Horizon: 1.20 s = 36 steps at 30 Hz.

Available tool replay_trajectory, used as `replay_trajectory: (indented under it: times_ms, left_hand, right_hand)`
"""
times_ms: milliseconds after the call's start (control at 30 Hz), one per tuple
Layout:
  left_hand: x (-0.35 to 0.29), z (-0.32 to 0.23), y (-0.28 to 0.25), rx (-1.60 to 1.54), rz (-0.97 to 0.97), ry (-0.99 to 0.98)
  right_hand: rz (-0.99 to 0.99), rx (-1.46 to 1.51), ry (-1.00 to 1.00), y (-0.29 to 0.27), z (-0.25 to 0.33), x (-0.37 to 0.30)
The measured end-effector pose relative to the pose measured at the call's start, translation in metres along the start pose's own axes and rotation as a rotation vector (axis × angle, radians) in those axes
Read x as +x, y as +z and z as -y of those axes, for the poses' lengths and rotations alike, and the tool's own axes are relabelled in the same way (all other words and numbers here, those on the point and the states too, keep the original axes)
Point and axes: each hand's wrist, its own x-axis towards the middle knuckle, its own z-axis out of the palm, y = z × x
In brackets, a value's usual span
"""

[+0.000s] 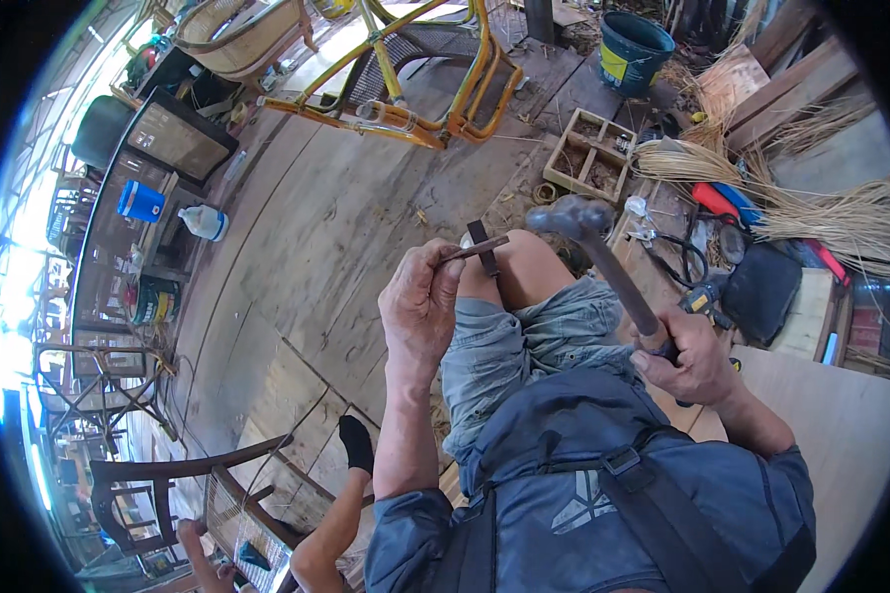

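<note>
My right hand (690, 358) is closed around the lower handle of a hammer (618, 272). Its metal head is raised in front of my right knee. My left hand (420, 292) pinches a thin, pointed brown strip (483, 248) between thumb and fingers; whether it is wood or metal, I cannot tell. The strip points right, toward the hammer head, with a gap between them. A short dark bar (481, 247) is at my knees, crossing behind the strip; I cannot tell if the two touch.
Rattan chair frames (465, 89) stand ahead. On the right are a divided wooden box (591, 153), a dark bucket (635, 51), bundles of cane strands (821, 212), and a drill (704, 298). At lower left another person's foot (356, 443) is beside a dark wooden chair (198, 465).
</note>
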Motion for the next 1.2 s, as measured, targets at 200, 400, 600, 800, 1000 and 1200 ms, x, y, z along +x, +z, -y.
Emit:
replay_trajectory:
  times_ms: [200,400,600,800,1000,1200]
  left_hand:
    - [0.0,0.001,-0.005,0.02,-0.005,-0.034]
    - [0.002,0.0,-0.003,0.06,0.008,0.054]
    - [0.002,-0.002,-0.007,0.096,-0.033,0.1]
    - [0.006,-0.011,-0.005,0.176,-0.039,0.144]
    - [0.007,-0.002,-0.005,0.188,-0.035,0.148]
    - [0.012,-0.011,-0.008,0.162,-0.01,0.165]
  right_hand:
    - [0.037,-0.051,-0.034,0.001,0.007,0.006]
    - [0.057,-0.082,-0.024,-0.001,0.01,0.008]
    - [0.015,-0.091,-0.162,-0.001,0.015,0.013]
    - [-0.042,0.034,-0.221,-0.003,0.016,0.002]
    - [0.129,-0.24,-0.063,0.001,0.024,0.026]
    - [0.442,0.555,-0.546,-0.018,0.021,0.045]
